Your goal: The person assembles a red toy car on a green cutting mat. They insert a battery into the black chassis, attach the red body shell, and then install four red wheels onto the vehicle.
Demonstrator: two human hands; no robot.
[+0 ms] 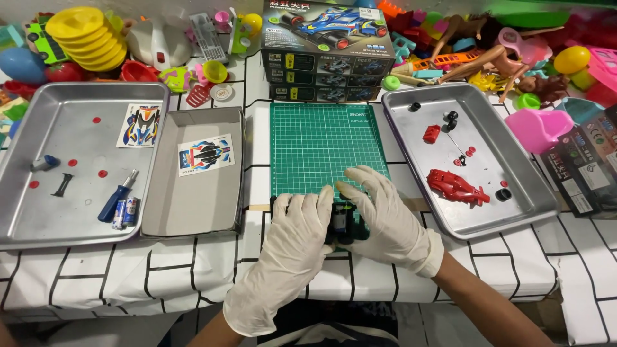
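Hands, left hand [292, 234] and right hand [385, 215], clamped together on the dark toy car chassis [340, 222]; red body shell [456, 186] lay unfitted at three o'clock.

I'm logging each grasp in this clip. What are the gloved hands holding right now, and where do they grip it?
Both hands, left hand and right hand, hold a small black toy car chassis at the mat's near edge, one hand over each end.

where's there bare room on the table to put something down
Most of the green cutting mat is bare above both gloved hands, left hand and right hand, which cover a small dark car chassis. The cardboard box lid is bare below its sticker sheet. The right tray has free metal along its left side. The toy pile behind is crowded.
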